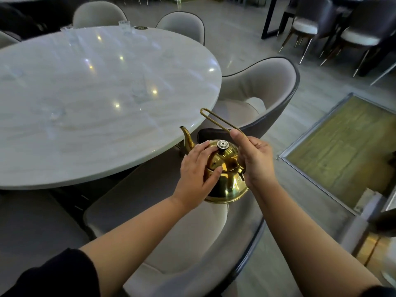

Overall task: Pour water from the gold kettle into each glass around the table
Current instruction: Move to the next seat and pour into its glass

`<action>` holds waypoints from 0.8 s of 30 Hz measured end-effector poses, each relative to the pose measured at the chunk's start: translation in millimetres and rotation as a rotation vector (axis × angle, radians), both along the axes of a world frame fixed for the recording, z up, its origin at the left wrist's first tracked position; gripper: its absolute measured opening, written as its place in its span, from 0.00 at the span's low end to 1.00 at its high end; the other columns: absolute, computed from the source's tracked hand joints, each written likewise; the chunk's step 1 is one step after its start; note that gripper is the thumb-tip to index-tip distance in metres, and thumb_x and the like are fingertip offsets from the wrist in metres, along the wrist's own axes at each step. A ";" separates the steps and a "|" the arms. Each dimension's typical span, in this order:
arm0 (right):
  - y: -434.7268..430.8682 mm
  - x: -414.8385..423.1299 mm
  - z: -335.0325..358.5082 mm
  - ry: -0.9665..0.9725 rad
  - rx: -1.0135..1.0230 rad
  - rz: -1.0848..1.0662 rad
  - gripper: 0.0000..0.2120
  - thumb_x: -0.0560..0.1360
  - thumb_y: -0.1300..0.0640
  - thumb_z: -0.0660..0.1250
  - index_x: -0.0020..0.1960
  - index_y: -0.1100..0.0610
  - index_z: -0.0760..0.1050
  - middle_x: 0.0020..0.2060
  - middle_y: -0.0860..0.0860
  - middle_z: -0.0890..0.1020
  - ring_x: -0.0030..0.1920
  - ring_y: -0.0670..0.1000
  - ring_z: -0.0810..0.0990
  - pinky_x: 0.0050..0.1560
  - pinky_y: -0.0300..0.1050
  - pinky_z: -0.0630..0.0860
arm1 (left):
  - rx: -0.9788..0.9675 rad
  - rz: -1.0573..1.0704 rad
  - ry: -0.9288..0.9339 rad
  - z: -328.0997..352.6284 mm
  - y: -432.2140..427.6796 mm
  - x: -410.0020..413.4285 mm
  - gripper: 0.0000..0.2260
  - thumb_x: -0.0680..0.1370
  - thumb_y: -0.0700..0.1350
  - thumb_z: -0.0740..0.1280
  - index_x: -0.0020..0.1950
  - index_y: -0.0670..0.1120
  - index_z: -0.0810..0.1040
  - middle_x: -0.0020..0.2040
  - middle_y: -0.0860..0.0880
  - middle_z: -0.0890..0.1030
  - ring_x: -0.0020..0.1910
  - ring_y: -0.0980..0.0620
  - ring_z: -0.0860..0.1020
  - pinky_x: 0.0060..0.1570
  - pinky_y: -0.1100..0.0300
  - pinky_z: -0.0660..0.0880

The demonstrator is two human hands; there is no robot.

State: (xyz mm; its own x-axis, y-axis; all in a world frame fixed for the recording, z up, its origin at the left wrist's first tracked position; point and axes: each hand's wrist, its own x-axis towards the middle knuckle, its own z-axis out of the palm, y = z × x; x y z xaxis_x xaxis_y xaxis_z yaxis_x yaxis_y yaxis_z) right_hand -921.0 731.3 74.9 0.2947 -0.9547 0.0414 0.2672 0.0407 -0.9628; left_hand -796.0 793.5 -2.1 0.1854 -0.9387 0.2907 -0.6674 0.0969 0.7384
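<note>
A shiny gold kettle [228, 183] hangs just off the near right edge of the round white marble table [85, 129], above a chair seat. My right hand [255, 161] grips its thin wire handle, which sticks up to the left. My left hand [197, 170] lies flat on the kettle's lid and side, next to the jewelled knob [222, 144]. The spout [187, 138] points up toward the table. Clear glasses stand on the table: one at the far edge [124, 25], one at the far left [65, 29], one mid-right [140, 93] and a faint one at left [56, 114].
Beige padded chairs with dark rims ring the table: one under the kettle [192, 243], one to the right [267, 88], two at the far side [182, 24]. A glass floor panel [342, 146] lies to the right. More dark chairs and tables stand at the back right [321, 24].
</note>
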 end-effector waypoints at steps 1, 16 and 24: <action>-10.6 -2.7 -4.2 0.000 0.000 0.009 0.28 0.75 0.62 0.67 0.17 0.51 0.69 0.15 0.43 0.67 0.18 0.40 0.65 0.23 0.31 0.65 | -0.004 0.019 -0.002 -3.4 -9.1 -4.6 0.23 0.78 0.59 0.55 0.71 0.53 0.64 0.73 0.54 0.63 0.74 0.58 0.55 0.73 0.43 0.52; -166.5 -27.6 -23.2 0.030 0.032 0.276 0.29 0.76 0.60 0.67 0.16 0.52 0.67 0.15 0.43 0.65 0.17 0.40 0.62 0.23 0.34 0.62 | 0.015 0.237 0.043 -15.4 -127.3 -46.1 0.20 0.78 0.57 0.56 0.70 0.58 0.62 0.73 0.57 0.62 0.74 0.57 0.57 0.71 0.37 0.51; -238.8 -20.4 -16.4 -0.007 0.083 0.402 0.26 0.71 0.53 0.72 0.18 0.51 0.66 0.16 0.44 0.64 0.19 0.42 0.60 0.24 0.35 0.62 | 0.058 0.359 -0.001 -3.0 -184.8 -47.6 0.20 0.79 0.56 0.58 0.70 0.57 0.62 0.73 0.55 0.61 0.72 0.61 0.55 0.71 0.37 0.52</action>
